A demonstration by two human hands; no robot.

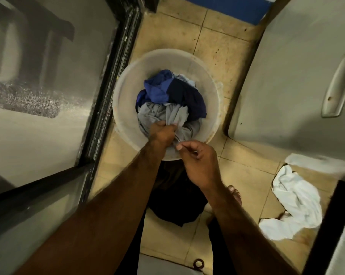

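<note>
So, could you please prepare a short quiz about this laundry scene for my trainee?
1. True or false: the left hand grips the grey garment inside the white basin.
2. Where does the white cloth lie? A. in the basin; B. on the tiled floor; C. over a door handle.
3. Which hand pinches the grey garment's loose end?
Key: 1 true; 2 B; 3 the right hand.

The bucket (128,86) lay open from above, squeezed between the window frame (110,76) and the grey door (286,66).
</note>
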